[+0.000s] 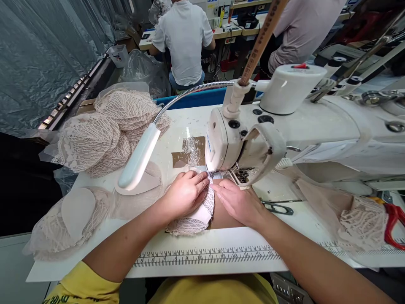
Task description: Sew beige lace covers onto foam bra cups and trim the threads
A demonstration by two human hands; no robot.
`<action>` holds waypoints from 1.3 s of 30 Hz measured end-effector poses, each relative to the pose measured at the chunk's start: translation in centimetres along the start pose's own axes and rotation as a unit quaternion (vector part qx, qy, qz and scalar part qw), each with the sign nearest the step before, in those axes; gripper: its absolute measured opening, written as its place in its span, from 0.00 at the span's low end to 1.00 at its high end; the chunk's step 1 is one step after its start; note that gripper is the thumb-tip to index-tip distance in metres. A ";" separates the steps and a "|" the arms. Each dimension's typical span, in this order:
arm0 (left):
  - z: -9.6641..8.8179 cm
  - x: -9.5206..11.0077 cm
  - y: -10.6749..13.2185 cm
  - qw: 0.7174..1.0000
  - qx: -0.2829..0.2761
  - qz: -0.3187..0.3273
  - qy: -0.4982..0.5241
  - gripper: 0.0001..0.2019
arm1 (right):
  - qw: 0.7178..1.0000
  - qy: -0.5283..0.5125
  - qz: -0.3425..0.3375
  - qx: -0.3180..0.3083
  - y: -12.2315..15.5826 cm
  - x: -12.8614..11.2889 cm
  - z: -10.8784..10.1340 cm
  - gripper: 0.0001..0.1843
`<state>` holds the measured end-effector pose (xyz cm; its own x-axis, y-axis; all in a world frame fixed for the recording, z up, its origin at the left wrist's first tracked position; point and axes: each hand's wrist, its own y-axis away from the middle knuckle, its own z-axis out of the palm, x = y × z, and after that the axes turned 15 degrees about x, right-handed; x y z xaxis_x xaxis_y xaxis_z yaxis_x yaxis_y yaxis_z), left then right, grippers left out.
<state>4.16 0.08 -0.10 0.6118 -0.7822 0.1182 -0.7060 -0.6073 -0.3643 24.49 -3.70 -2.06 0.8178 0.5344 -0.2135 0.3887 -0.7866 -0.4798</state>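
A lace-covered cup piece with a pale smooth lining lies under the needle area of a white sewing machine. My left hand is closed over it from above, fingertips close to the presser foot. On the other side, my right hand has its thumb and fingers at the cup's right edge, just in front of the foot. The fingertips of both hands nearly meet there, and they partly hide the fabric. Brown board or tape shows below my right hand.
Stacked lace pieces stand at the back left, with more cups nearer. A lamp arches over the table's left side. Thread snips, lace scraps and red-handled scissors lie right. Two people sit beyond.
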 end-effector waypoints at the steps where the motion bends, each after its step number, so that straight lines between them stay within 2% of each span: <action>1: 0.0 0.0 0.0 1.000 0.000 -0.001 -0.001 0.18 | 1.000 0.000 -0.001 0.001 0.0 0.0 0.0 0.18; 13: 0.2 0.2 0.4 1.000 0.008 0.017 -0.005 0.19 | 0.999 0.031 0.012 -0.014 0.0 -0.3 -0.3 0.18; 20: 0.5 0.1 0.5 0.999 -0.009 0.034 0.018 0.20 | 1.000 0.023 -0.003 -0.005 -0.1 -0.4 -0.4 0.18; 27: 0.0 -0.4 0.0 0.998 -0.032 0.037 0.028 0.26 | 0.999 0.049 -0.002 -0.006 -0.3 -0.5 0.0 0.20; 39: 0.3 -0.7 0.2 0.997 0.019 0.073 0.034 0.18 | 0.997 0.072 -0.020 0.004 -0.2 -0.4 0.6 0.19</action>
<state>3.70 0.59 -0.48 0.4764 -0.8705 0.1238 -0.7713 -0.4813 -0.4165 23.86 -3.55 -2.38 0.8543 0.5149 -0.0704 0.4193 -0.7629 -0.4921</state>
